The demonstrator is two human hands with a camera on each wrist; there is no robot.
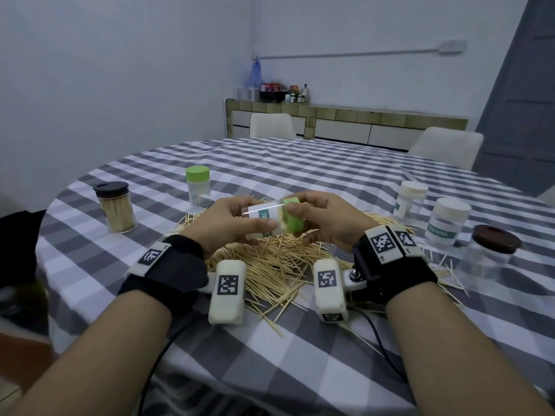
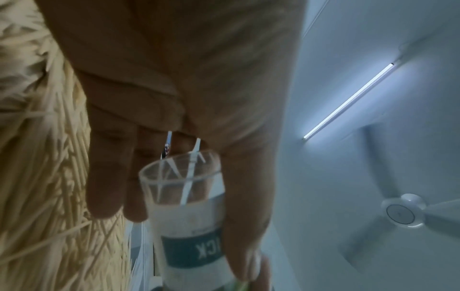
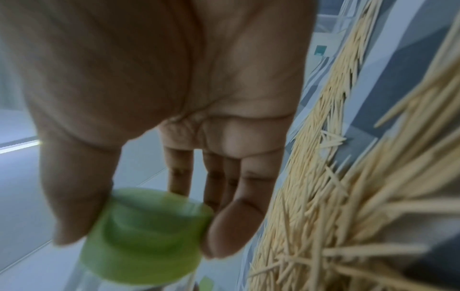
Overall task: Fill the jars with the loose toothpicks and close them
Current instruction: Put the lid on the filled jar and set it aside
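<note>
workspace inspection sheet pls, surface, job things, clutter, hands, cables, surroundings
surface: round table under a grey-and-white checked cloth.
job's things: loose toothpicks heaped mid-table; dark-lidded jar packed full; green-lidded jar nearly empty; two white-lidded jars and a brown-lidded jar at right.
clutter: dark object at the left edge, unclear.
hands: left hand grips the held jar sideways; right hand grips its green lid.
cables: dark cables from the wrist units.
surroundings: two chairs, sideboard with bottles.
</note>
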